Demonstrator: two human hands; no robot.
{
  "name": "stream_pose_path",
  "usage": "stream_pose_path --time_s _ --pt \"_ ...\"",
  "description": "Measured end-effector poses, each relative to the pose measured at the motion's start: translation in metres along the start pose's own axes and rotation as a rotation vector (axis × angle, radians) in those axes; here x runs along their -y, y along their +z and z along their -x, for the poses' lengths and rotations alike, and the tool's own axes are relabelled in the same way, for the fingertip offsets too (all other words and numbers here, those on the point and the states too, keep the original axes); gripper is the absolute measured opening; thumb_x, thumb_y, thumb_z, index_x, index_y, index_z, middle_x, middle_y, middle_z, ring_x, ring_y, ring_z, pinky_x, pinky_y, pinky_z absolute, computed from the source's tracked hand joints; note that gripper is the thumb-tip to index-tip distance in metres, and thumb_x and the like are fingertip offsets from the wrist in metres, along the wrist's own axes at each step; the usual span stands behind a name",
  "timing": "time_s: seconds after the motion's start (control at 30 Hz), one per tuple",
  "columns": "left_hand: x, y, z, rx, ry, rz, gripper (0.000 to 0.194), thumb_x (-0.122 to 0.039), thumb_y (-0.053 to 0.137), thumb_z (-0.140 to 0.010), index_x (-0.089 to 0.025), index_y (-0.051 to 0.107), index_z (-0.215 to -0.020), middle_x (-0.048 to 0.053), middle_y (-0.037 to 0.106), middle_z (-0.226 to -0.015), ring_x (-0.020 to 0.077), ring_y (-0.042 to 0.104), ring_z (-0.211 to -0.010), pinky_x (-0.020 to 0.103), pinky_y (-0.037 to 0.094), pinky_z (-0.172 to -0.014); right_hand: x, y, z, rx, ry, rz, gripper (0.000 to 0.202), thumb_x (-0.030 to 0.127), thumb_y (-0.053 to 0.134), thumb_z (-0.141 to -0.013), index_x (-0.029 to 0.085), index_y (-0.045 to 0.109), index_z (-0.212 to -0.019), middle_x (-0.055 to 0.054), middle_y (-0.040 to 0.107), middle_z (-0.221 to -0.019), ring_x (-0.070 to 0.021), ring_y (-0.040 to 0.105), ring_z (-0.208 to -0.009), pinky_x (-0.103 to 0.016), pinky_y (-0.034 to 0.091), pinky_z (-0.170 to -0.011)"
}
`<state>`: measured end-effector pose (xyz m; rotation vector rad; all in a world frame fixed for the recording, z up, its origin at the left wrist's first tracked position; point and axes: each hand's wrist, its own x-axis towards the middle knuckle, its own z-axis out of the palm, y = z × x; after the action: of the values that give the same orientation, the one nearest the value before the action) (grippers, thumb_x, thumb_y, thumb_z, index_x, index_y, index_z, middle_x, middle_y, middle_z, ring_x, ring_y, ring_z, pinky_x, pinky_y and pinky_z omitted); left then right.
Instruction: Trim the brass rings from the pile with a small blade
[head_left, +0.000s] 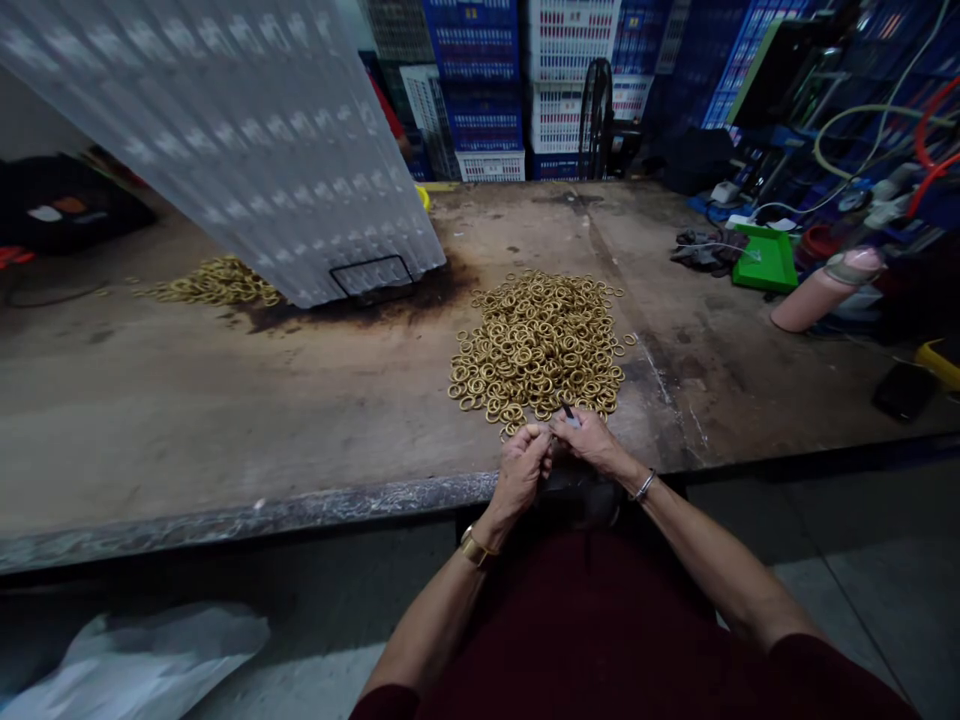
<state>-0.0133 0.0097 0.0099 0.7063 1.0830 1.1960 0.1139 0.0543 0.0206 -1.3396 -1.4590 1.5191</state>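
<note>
A heap of several small brass rings (541, 342) lies on the worn wooden workbench (225, 400), just beyond my hands. My left hand (521, 467) is closed at the bench's front edge, pinching what looks like one ring between its fingertips. My right hand (592, 440) meets it from the right and grips a small dark tool (570, 415) whose tip points at the heap. The two hands touch at the fingertips. A gold watch sits on my left wrist and a bracelet on my right.
A second, smaller pile of brass rings (214, 282) lies at the far left, beside a slanted translucent plastic sheet (247, 130). A green tray (766, 260), a pink cylinder (821, 290) and hoses crowd the right. Stacked blue and white crates (517, 80) stand behind. A white bag (142, 655) lies on the floor.
</note>
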Motion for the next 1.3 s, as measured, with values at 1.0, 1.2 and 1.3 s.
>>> stream_pose_path --time_s 1.0,1.2,1.3 --pt "-0.002 -0.001 0.007 0.124 0.049 -0.044 0.038 -0.053 0.063 -0.073 -0.018 0.047 -0.077 -0.005 0.052 -0.063 0.0038 0.043 -0.044 0.015 0.033 -0.039 -0.001 -0.008 0.018 0.013 -0.364 0.989 0.017 0.014 0.046 -0.076 0.019 0.061 -0.081 -0.002 0.060 -0.066 -0.0137 0.048 -0.060 -0.024 0.027 -0.056" --pt "-0.013 0.003 0.017 0.246 -0.026 0.063 0.036 -0.048 0.066 -0.073 -0.018 0.047 -0.075 -0.005 0.052 -0.060 0.0044 0.044 -0.043 0.016 0.034 -0.039 -0.008 -0.024 0.005 -0.124 -0.173 1.124 0.025 0.017 0.044 -0.079 0.019 0.062 -0.096 -0.005 0.067 -0.081 -0.0156 0.056 -0.070 -0.024 0.030 -0.060" --pt "-0.014 0.003 0.016 0.272 -0.078 0.185 0.037 -0.046 0.069 -0.071 -0.016 0.048 -0.074 -0.001 0.058 -0.068 0.0056 0.047 -0.046 0.017 0.036 -0.040 -0.001 -0.031 -0.008 -0.238 -0.194 1.122 0.026 0.018 0.042 -0.081 0.019 0.061 -0.099 -0.006 0.068 -0.091 -0.0167 0.059 -0.080 -0.024 0.034 -0.065"
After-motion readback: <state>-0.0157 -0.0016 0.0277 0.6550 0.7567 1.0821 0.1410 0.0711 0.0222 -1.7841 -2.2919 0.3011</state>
